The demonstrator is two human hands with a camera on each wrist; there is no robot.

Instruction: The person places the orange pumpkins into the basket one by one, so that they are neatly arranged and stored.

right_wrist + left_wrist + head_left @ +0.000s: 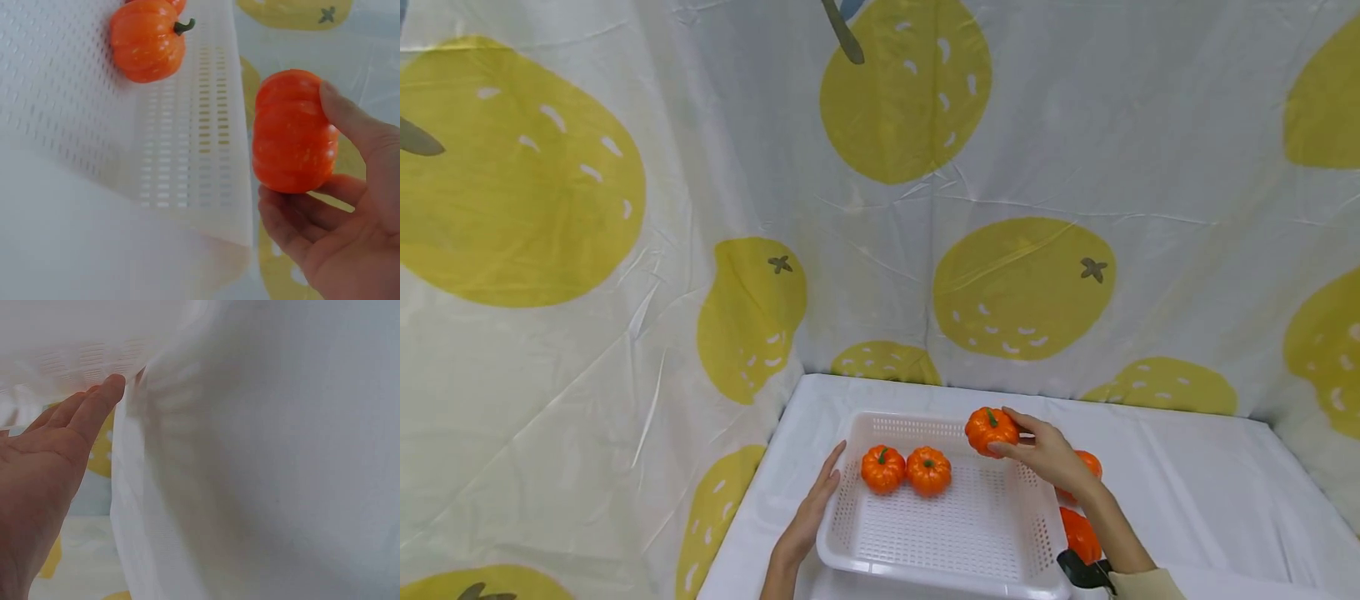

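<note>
A white perforated basket (865,567) sits on the white-covered table, with two small orange pumpkins (883,468) (928,471) side by side inside it. My right hand (1045,454) grips a third orange pumpkin (991,430) above the basket's far right corner; the right wrist view shows this pumpkin (292,130) between thumb and fingers next to the basket wall (206,125). My left hand (812,510) lies with straight fingers against the basket's left outer wall, and its fingertips (106,390) touch the basket's rim. Two more pumpkins (1081,533) lie on the table right of the basket, partly hidden by my right arm.
A cloth with large yellow fruit prints (1022,287) hangs behind and to the left of the table. The table's white cover (1210,500) stretches to the right of the basket. A dark wrist device (1084,573) sits on my right forearm.
</note>
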